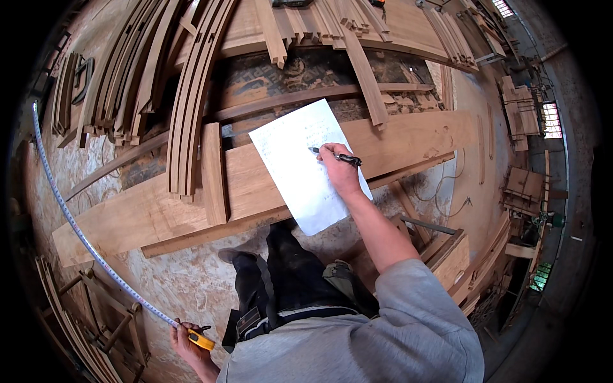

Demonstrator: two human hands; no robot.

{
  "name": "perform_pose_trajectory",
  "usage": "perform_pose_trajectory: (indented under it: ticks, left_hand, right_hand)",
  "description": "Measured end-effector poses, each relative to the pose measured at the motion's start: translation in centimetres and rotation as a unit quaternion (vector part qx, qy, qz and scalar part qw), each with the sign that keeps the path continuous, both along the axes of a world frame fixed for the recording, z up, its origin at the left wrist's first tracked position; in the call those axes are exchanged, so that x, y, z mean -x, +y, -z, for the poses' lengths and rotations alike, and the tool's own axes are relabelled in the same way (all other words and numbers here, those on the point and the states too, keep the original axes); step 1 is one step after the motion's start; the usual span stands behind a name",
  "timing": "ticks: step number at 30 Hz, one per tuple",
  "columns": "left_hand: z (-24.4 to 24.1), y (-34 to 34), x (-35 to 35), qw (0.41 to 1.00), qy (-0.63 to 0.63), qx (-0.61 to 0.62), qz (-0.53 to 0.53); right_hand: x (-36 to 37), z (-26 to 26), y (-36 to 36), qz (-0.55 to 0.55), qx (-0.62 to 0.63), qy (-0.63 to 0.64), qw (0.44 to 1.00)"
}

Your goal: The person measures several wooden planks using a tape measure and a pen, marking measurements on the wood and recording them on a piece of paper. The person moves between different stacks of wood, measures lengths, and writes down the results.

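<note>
My right hand [336,165] holds a black pen [348,158], its tip over a white sheet of paper [299,177] with handwriting on it. The sheet lies across a wide wooden board [412,136], and its lower end hangs past the board's front edge. Low on the left, my left hand [188,342] grips a yellow tape measure [201,340]. Its long steel blade [91,246] is drawn out and arcs up to the far left, the end free in the air. A short wooden piece [214,174] rests on the board left of the paper.
Long wooden strips [198,95] overhang the board from the back, with more stacked at left beside a G-clamp [83,80]. One strip [364,81] reaches toward the paper's right. Wooden frames [105,316] stand low on the left. A cable [438,191] lies on the floor at right.
</note>
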State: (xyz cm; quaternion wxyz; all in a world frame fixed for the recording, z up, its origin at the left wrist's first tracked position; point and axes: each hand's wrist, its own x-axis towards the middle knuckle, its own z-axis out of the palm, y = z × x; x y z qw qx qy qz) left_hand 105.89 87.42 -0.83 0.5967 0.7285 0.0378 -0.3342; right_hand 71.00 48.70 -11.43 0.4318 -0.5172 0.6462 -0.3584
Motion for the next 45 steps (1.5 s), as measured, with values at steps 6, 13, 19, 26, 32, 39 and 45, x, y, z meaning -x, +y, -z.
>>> perform_pose_trajectory:
  ticks: [6,13,19,26,32,39,45]
  left_hand:
    - [0.3,0.0,-0.2,1.000,0.002,0.001,0.009]
    - [0.4,0.0,-0.2,1.000,0.006,0.000,0.010]
    - [0.8,0.2,-0.2,1.000,0.004,0.002,0.004]
    - [0.1,-0.4,0.2,1.000,-0.001,-0.012,0.010]
    - [0.1,-0.5,0.4,1.000,-0.006,-0.010,0.015]
    - [0.1,-0.5,0.3,1.000,-0.004,0.000,0.023]
    - [-0.1,-0.7,0.6,1.000,-0.006,-0.002,0.028]
  right_hand:
    - [0.0,-0.1,-0.1,-0.022,0.007,0.021,1.000]
    - [0.3,0.3,0.0,-0.017,0.027,0.009,0.999]
    - [0.8,1.3,-0.2,0.017,0.016,-0.067,0.998]
    - [0.6,0.6,-0.4,0.022,0.007,-0.062,0.998]
    - [0.8,0.8,-0.4,0.016,0.012,-0.056,0.998]
    - [0.7,1.2,-0.4,0.006,0.037,-0.032,0.999]
    - [0.7,0.9,-0.4,0.014,0.018,-0.048,0.999]
